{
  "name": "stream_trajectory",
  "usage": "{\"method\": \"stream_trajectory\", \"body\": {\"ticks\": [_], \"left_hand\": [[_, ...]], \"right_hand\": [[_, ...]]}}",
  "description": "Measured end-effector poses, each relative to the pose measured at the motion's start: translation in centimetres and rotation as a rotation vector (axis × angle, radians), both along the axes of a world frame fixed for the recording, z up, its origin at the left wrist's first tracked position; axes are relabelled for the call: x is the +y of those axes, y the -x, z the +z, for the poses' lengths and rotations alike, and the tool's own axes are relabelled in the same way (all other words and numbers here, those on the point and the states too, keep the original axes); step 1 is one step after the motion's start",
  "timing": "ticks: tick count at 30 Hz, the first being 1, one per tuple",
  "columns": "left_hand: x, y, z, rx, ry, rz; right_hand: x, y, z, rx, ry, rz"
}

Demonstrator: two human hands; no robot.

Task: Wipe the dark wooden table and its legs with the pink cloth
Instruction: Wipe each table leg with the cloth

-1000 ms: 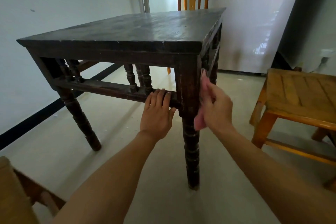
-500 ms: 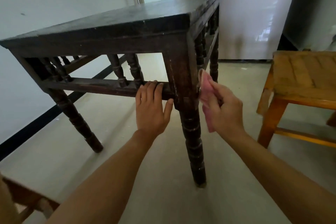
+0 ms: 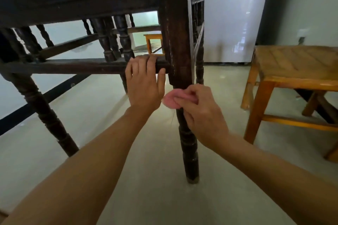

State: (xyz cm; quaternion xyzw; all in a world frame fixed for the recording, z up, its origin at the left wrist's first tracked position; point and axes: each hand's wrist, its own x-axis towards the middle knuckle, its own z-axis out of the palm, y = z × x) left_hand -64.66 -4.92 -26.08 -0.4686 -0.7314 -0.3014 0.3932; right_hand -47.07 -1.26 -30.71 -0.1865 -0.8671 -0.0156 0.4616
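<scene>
Head view, dark wooden table (image 3: 91, 0): seen from low down, its near edge running across the top of the frame; the top face of the surface is out of sight.
Near corner leg (image 3: 178, 45): square and scuffed in its upper part, turned into rings lower down, foot planted on the floor (image 3: 146, 197).
Lower rail (image 3: 73, 65): flat dark bar joining the corner leg to the left leg (image 3: 42, 111), with short turned spindles (image 3: 124, 42) standing between it and the apron.
Left hand (image 3: 144, 86): fingers curled over the top of the rail and thumb under it, clamped on the rail just beside the corner leg.
Right hand (image 3: 199, 113): fingers closed together around the pink cloth (image 3: 172, 99), wrapped onto the leg where the square section gives way to the turned part.
Pink cloth: soft, bunched into a rounded wad, pressed against the front-left of the corner leg, partly hidden by the fingers.
Open room: bare pale floor lies clear below both forearms and between the two near legs; the leg's lower turned length is exposed down to the foot.
Right side: a light wooden stool (image 3: 292, 71) with a slatted top stands near, apart from the table, with a strip of floor between.
Background: white glossy panel (image 3: 232, 23) behind; a dark baseboard stripe (image 3: 45, 97) runs along the left wall.
</scene>
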Motion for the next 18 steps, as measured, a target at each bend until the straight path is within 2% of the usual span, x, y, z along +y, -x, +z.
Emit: {"method": "stream_trajectory", "body": {"ticks": [2,4,5,7,9,15,18], "left_hand": [[-0.4,0.0,0.4,0.007,0.004,-0.020],[-0.7,0.0,0.7,0.010,0.011,-0.042],[-0.8,0.0,0.8,0.011,0.020,-0.051],[-1.1,0.0,0.9,0.003,0.036,-0.055],[-1.1,-0.4,0.9,-0.013,0.034,-0.049],[-0.1,-1.3,0.7,-0.061,-0.067,-0.021],[-0.3,-1.1,0.6,-0.054,-0.051,-0.030]], "right_hand": [[0.5,0.8,0.4,-0.135,-0.106,-0.010],[2.5,-0.1,0.3,-0.188,-0.177,-0.016],[3.5,-1.2,0.0,-0.143,-0.115,-0.026],[5.8,-3.5,-0.6,0.026,0.131,-0.179],[7.2,-5.0,-1.2,0.091,0.280,-0.334],[0.7,1.0,-1.0,0.224,0.351,-0.102],[-1.7,1.3,-4.7,0.088,0.298,-0.024]]}}
